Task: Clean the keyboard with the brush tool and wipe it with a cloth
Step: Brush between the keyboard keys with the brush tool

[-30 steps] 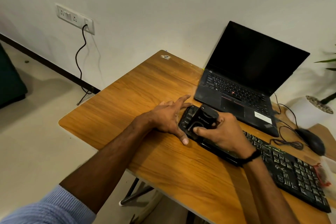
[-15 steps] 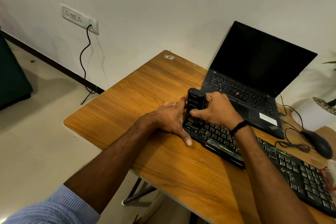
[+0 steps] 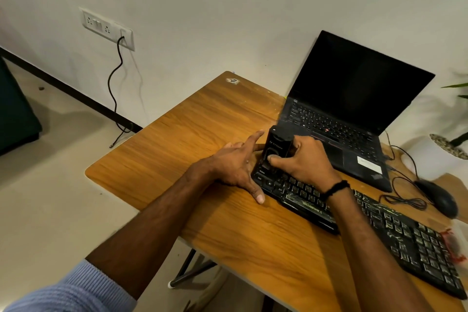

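— At the near edge of the worktop (image 3: 202, 121), what did the arms look like?
— Two bare forearms reached in. The left one came out of a blue sleeve (image 3: 76, 291), and the right wrist carried a black band (image 3: 336, 187).
— And the left hand (image 3: 233, 164)?
— It lay flat with its fingers spread, its grip slack and holding nothing. The thumb touched the near left corner of the keyboard (image 3: 379, 225).
— The right hand (image 3: 304, 162)?
— Its grip was closed round the brush tool (image 3: 276, 144), thumb on the front face and fingers behind. The black block stood upright on the keyboard's left end.
— How many of each?
— Two hands, one brush tool, one keyboard, one mouse (image 3: 440, 197) and one laptop (image 3: 354, 99).
— What lay around them?
— A red-and-clear packet (image 3: 455, 246) sat at the keyboard's right end. The mouse and its looped cable (image 3: 405, 200) were just beyond. The laptop stood behind with its lid up and screen dark, close to the right knuckles.
— Farther back?
— One wall socket (image 3: 106, 26), with a black cord (image 3: 115, 88) hanging to the floor.
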Demonstrator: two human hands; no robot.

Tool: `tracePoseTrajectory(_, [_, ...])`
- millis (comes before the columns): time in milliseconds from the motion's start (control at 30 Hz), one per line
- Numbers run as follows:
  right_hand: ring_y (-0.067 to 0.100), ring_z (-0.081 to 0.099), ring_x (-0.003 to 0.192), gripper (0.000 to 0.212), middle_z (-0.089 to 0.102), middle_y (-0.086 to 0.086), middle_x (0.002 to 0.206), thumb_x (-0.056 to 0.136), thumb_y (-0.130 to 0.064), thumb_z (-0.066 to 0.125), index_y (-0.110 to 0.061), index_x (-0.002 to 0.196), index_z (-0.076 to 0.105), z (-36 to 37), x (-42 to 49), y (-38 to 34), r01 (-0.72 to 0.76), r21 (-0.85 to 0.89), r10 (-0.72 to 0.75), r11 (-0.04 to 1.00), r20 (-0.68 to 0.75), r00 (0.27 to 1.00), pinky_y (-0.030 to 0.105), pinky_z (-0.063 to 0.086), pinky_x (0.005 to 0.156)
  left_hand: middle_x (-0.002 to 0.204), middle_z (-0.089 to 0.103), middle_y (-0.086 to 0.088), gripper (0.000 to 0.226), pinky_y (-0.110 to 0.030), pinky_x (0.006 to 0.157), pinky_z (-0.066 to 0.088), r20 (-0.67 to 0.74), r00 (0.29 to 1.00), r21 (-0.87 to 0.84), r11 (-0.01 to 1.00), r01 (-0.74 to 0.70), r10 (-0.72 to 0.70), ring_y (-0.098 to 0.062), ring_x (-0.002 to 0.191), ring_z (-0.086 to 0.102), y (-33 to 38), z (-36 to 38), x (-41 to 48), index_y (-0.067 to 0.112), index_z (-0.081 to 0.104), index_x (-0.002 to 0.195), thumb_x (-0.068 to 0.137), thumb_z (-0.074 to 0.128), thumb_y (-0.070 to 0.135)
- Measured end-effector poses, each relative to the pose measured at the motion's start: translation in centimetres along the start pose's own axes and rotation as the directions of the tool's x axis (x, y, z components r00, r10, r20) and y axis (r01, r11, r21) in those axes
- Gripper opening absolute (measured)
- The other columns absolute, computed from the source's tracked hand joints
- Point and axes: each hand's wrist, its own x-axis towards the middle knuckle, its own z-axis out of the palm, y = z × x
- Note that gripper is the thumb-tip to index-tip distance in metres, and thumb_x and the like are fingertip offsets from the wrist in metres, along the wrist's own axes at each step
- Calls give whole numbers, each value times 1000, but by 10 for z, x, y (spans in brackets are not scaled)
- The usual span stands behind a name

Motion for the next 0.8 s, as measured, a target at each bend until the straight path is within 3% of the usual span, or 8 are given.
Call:
tracePoseTrajectory(133, [1, 68, 71, 21, 72, -12, 77, 72, -27, 84, -31, 85, 68, -3, -10, 6, 50, 59, -59, 997, 147, 987, 17, 54, 59, 170, 19, 5, 164, -58, 126, 2, 20, 1000, 2, 1000, 0, -1, -27, 157, 16, 2, -1, -2, 40, -27, 154, 47, 92, 69])
tracePoseTrajectory(233, [-4, 66, 70, 22, 70, -15, 74, 72, -25, 84, -33, 84, 67, -2, -9, 8, 47, 102, -56, 994, 88, 995, 11, 50, 58, 170, 22, 4, 163, -58, 126, 4, 15, 1000, -12, 1000, 4, -4, -28, 156, 20, 3, -1, -2, 42, -23, 156, 45, 93, 70])
tracePoseTrajectory(367, [0, 69, 77, 26, 73, -10, 83, 72, -23, 84, -19, 93, 71, 17, -4, 4, 77, 146, -86, 986, 58, 995, 20, 56, 65, 159, 41, 5, 160, -57, 123, 18, -44, 999, 13, 1000, 3, -3, -23, 148, 35, 1, 0, 0, 39, -6, 158, 37, 90, 78])
tracePoseTrajectory(567, [-5, 65, 72, 20, 70, -15, 76, 72, -31, 84, -27, 84, 68, -14, -19, 22, 25, 30, -28, 999, 75, 997, 12, 51, 59, 169, 20, 13, 160, -56, 125, 2, 23, 1000, -9, 1000, -4, 4, -25, 156, 19, 3, -2, -3, 41, -23, 156, 49, 93, 67])
tracePoseTrajectory(700, [-4, 61, 63, 22, 65, -15, 66, 71, -30, 82, -35, 73, 61, 14, -12, 5, 121, -14, -120, 993, 40, 992, 11, 44, 52, 169, 23, 5, 164, -53, 126, 7, 7, 1000, 22, 1000, 11, -11, -25, 155, 21, 4, -2, -2, 38, -18, 159, 39, 87, 79])
tracePoseTrajectory(800, [3, 67, 69, 20, 71, -7, 76, 71, -28, 83, -22, 85, 70, 23, -2, 6, 95, 111, -94, 989, -17, 995, 21, 53, 59, 163, 35, 4, 162, -54, 124, 17, -34, 999, 28, 1000, 2, -1, -23, 150, 32, 3, 0, -2, 38, -7, 160, 34, 82, 87])
